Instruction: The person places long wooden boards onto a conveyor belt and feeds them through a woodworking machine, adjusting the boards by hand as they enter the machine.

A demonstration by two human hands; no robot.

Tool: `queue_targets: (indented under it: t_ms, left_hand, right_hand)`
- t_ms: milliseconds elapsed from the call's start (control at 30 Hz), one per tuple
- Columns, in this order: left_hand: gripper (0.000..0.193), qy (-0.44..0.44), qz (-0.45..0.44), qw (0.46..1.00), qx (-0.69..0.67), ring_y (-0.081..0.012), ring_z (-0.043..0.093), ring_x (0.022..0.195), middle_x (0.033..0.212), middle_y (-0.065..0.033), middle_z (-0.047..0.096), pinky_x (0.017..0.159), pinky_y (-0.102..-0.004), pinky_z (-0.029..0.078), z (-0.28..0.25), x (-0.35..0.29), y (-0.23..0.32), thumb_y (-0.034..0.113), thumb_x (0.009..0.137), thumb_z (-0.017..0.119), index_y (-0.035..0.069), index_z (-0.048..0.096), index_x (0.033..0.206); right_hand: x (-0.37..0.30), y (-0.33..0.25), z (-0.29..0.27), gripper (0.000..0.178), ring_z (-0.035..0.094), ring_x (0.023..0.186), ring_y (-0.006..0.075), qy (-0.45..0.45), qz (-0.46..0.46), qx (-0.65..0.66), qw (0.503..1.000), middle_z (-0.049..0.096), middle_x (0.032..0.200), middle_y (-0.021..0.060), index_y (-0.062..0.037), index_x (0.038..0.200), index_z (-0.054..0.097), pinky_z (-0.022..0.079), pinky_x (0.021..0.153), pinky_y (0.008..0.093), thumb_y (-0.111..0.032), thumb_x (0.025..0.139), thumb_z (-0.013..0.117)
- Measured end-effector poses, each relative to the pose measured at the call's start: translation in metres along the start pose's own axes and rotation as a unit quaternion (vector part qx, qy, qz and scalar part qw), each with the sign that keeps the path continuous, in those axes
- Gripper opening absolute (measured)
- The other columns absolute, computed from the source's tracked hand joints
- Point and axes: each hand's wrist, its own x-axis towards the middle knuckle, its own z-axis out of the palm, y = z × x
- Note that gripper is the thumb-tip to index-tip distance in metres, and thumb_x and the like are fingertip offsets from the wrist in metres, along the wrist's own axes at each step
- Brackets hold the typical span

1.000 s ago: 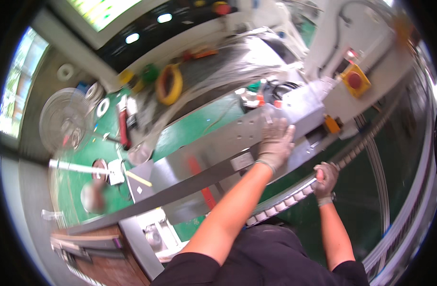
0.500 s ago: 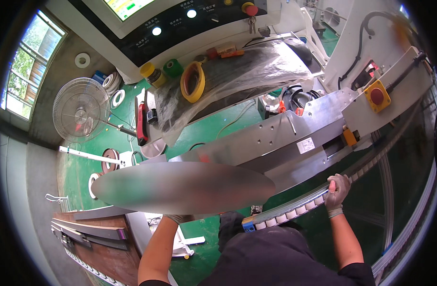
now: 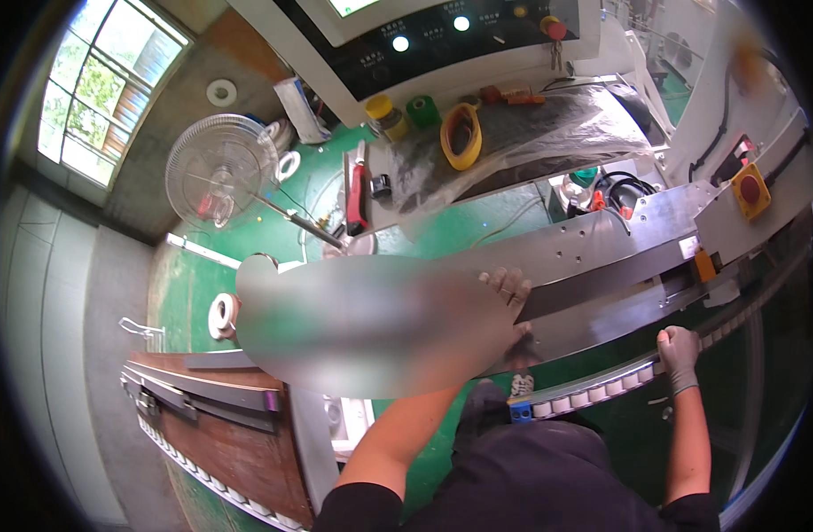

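Observation:
My left hand [image 3: 508, 291], in a pale glove, reaches to the edge of the steel machine bed [image 3: 601, 217]. Its visible fingers are stretched out, lying against the bed beside a dark lengthwise strip [image 3: 593, 282]. A blurred patch hides the palm and wrist, so anything under them cannot be made out. On the right, my right hand [image 3: 679, 353], also gloved, is closed around the roller rail [image 3: 606, 388]. This curved metal rail carries a row of white rollers and ends in a blue cap [image 3: 521, 410] close to my body.
Yellow tape [image 3: 461, 136], a green roll [image 3: 422, 111] and a red-handled cutter [image 3: 357, 199] lie beyond the bed. A standing fan [image 3: 220, 168] is at left. Dark strips [image 3: 203, 390] lie on a brown board. A red emergency button [image 3: 750, 189] sits right.
My left hand has moved forward and right, its fingers now showing at the bed. My right hand keeps its grip on the rail. The whole view has shifted, with the scene lying farther right.

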Motion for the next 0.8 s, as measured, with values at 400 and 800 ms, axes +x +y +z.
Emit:
queue_targets:
  t_ms: [400, 800]
  left_hand:
    - [0.086, -0.088, -0.091, 0.992, 0.028, -0.0437, 0.035, 0.148, 0.157, -0.0218, 0.042, 0.124, -0.0566, 0.023, -0.035, -0.134, -0.107, 0.054, 0.081, 0.072, 0.005, 0.048, 0.148]
    - [0.082, -0.030, -0.026, 0.999, 0.024, -0.0434, 0.033, 0.148, 0.159, -0.0200, 0.040, 0.124, -0.0587, 0.019, -0.012, -0.031, -0.023, 0.055, 0.087, 0.065, 0.003, 0.048, 0.149]
  right_hand:
    - [-0.011, -0.030, -0.007, 0.043, 0.065, 0.066, 0.0394, 0.000, 0.014, 0.002, 1.000, 0.067, 0.068, 0.0174, -0.0065, 0.068, 0.073, 0.048, 0.065, 0.0520, -0.040, 0.092, 0.060]
    - [-0.016, -0.027, -0.004, 0.045, 0.069, 0.072, 0.0350, 0.007, 0.037, -0.045, 0.998, 0.070, 0.069, 0.0126, -0.0134, 0.069, 0.077, 0.051, 0.075, 0.0475, -0.044, 0.095, 0.057]
